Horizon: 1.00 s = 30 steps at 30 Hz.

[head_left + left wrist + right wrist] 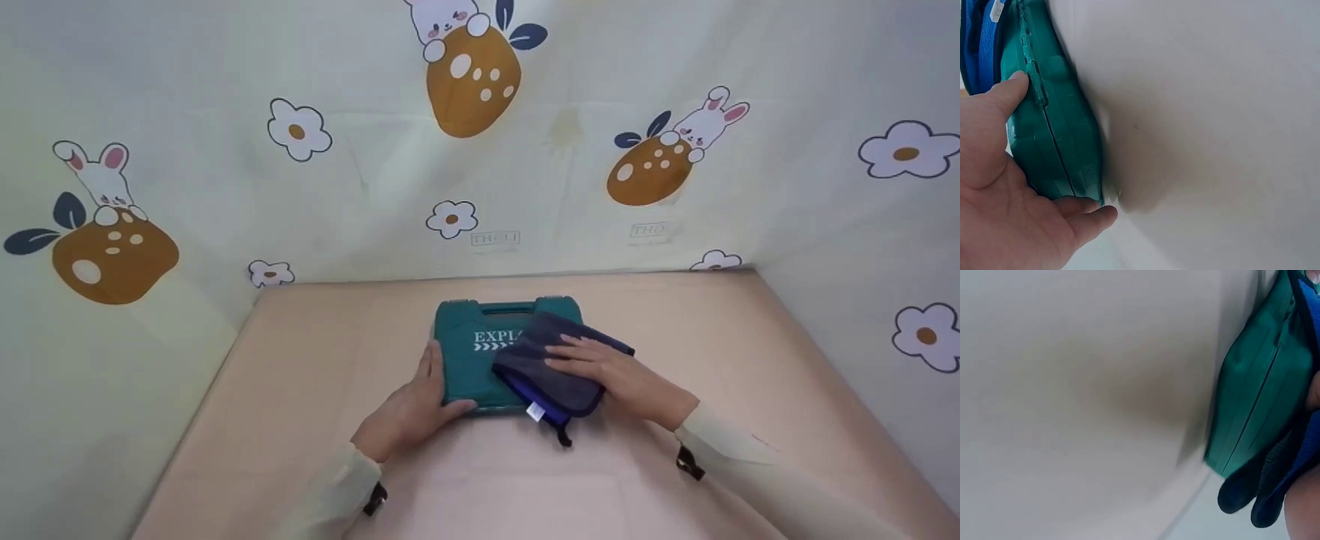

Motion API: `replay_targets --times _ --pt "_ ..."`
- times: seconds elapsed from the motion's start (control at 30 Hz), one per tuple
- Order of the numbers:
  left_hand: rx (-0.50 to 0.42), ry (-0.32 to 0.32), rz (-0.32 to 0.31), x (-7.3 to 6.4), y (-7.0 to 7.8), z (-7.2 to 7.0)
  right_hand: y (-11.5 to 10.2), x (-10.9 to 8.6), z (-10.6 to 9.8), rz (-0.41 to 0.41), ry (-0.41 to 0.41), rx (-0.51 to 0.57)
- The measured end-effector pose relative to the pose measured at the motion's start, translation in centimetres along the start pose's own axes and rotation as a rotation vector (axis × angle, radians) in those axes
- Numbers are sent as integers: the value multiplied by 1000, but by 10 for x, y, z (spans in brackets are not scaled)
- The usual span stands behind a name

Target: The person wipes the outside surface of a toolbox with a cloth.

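A green plastic carry case (465, 375) with white lettering and a handle slot lies flat on the table. At its near left corner my left hand (409, 416) grips it, thumb on the front edge and fingers along the left side. Over the case's right part lies a folded dark blue cloth (551, 367) with black trim, a white tag and a small black loop. My right hand (630, 379) holds the cloth against the lid, fingers laid across its top and thumb at the blue inner fold. The cloth hides some of the lettering.
The table (315, 360) has a pale peach cover. Behind it and at both sides hangs a pale curtain (360, 202) printed with rabbits and flowers. Dark straps sit at both sleeves.
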<state>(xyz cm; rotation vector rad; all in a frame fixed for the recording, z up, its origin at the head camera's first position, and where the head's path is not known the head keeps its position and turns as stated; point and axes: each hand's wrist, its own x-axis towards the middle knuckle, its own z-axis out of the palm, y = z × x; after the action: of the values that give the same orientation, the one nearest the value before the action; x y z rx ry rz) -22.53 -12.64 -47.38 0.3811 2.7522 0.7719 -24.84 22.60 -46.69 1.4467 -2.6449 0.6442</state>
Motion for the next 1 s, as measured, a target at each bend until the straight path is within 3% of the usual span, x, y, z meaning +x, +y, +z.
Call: replay_targets --times 0.37,0.7,1.0 --pt "-14 -97 -4 5 2 -14 0 -12 -5 110 5 10" --pt "-33 -54 -29 12 -3 -12 -11 -8 3 168 69 -23" --pt "-13 -45 -9 14 -4 -10 -44 4 13 281 141 -199"
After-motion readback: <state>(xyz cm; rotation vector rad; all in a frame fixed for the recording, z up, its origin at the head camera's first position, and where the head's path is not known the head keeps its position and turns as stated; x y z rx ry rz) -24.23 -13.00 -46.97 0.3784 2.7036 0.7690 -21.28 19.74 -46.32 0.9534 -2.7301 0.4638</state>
